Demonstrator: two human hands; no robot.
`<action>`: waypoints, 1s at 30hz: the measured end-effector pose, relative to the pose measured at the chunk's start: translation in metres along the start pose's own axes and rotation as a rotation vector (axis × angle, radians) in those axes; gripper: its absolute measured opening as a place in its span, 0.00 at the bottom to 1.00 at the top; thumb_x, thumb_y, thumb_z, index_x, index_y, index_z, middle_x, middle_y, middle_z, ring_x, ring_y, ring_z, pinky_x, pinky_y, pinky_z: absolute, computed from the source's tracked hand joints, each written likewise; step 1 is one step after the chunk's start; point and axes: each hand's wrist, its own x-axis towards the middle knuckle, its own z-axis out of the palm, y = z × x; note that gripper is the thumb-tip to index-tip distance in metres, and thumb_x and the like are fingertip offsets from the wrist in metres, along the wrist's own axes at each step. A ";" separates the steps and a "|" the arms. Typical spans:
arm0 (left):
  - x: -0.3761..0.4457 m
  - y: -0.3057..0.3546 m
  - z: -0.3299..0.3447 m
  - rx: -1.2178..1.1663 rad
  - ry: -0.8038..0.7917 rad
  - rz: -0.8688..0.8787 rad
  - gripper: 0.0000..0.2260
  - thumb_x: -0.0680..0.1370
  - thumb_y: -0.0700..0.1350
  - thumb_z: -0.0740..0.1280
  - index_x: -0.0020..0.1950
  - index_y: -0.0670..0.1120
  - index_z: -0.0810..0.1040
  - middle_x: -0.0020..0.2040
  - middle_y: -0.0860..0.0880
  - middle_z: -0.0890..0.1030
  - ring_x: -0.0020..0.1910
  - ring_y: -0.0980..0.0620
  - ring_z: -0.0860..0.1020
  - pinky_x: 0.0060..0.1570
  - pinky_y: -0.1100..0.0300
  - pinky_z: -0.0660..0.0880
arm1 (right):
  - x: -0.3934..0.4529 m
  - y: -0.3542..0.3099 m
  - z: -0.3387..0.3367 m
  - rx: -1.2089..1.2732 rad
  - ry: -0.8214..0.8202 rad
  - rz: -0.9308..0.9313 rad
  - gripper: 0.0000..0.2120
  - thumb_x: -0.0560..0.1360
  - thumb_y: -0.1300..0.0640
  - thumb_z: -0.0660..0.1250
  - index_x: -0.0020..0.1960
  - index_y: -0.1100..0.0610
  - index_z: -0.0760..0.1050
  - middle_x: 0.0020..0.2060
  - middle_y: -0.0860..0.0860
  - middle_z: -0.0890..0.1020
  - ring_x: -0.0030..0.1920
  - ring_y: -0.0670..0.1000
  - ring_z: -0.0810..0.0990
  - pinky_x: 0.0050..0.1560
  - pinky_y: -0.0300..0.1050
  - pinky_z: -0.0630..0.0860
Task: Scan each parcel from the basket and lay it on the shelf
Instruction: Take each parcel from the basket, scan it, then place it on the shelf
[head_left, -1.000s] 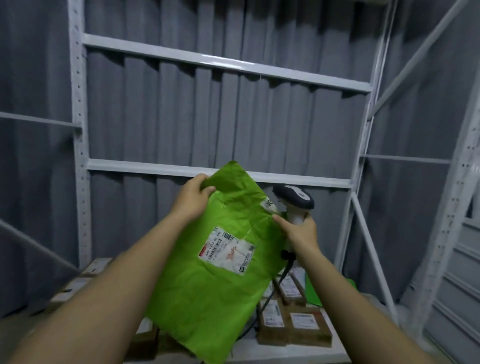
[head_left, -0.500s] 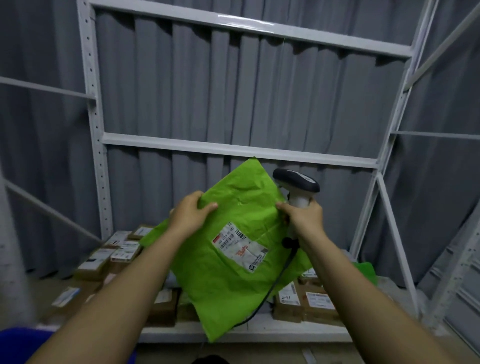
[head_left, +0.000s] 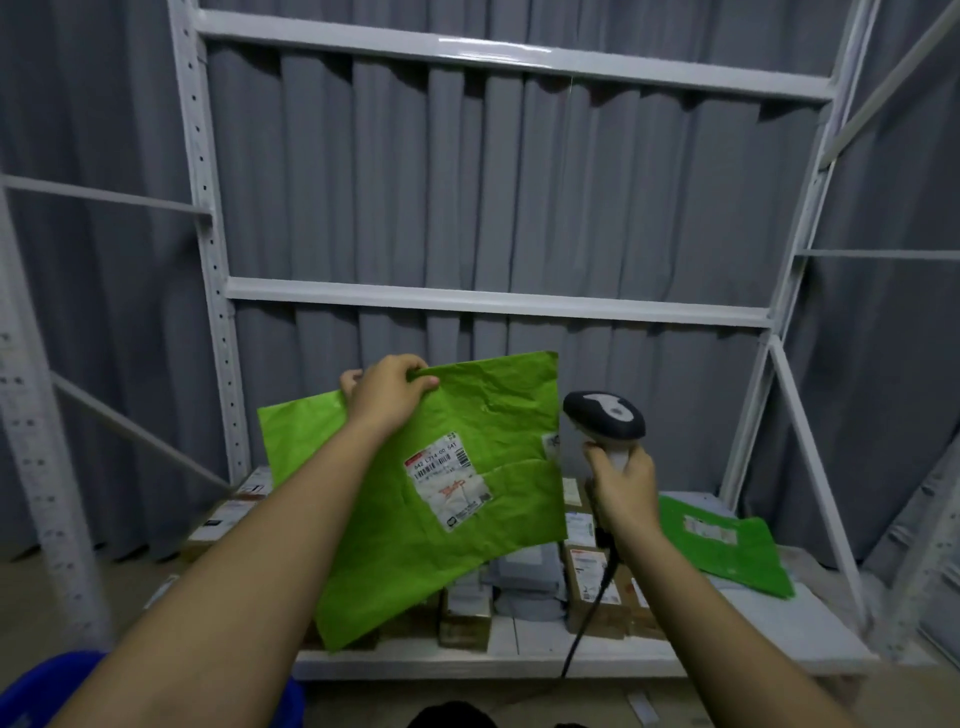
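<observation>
A green plastic mailer parcel (head_left: 467, 525) with a white shipping label facing me hangs in the air in front of the low shelf (head_left: 675, 652). My left hand (head_left: 387, 395) grips its top edge. Just right of the parcel, my right hand (head_left: 621, 483) holds the handle of a grey and white barcode scanner (head_left: 605, 418), whose black cable drops toward the shelf's front edge. The scanner and the parcel are apart. A corner of the blue basket (head_left: 47, 686) shows at the bottom left.
Several brown boxes (head_left: 592, 587) and grey mailers lie on the low shelf, with a second green mailer (head_left: 727, 545) at its right end. White rack uprights and crossbars (head_left: 493, 304) frame the bay in front of a grey curtain.
My right hand with the scanner has come off the parcel and moved right. The left hand has swung the parcel flatter, its long edge more level. My view has tilted down.
</observation>
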 end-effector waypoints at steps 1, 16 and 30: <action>0.002 0.000 0.000 0.020 -0.012 -0.001 0.09 0.77 0.56 0.66 0.50 0.53 0.80 0.52 0.52 0.82 0.60 0.49 0.75 0.62 0.54 0.56 | -0.007 0.003 -0.001 0.020 -0.025 -0.008 0.05 0.75 0.57 0.67 0.47 0.57 0.73 0.39 0.59 0.77 0.38 0.58 0.77 0.38 0.49 0.70; 0.024 0.011 -0.010 0.172 -0.056 0.008 0.09 0.76 0.58 0.67 0.47 0.54 0.81 0.49 0.52 0.82 0.59 0.49 0.76 0.68 0.49 0.54 | -0.040 0.024 0.016 -0.084 -0.495 -0.053 0.09 0.72 0.61 0.74 0.48 0.55 0.76 0.35 0.47 0.79 0.33 0.39 0.77 0.30 0.31 0.70; 0.039 0.028 -0.028 0.087 0.027 0.055 0.10 0.74 0.58 0.68 0.49 0.54 0.81 0.54 0.52 0.82 0.62 0.50 0.73 0.63 0.50 0.56 | -0.044 0.017 0.014 0.111 -0.409 -0.163 0.21 0.69 0.62 0.77 0.55 0.45 0.73 0.48 0.38 0.79 0.50 0.37 0.77 0.41 0.26 0.74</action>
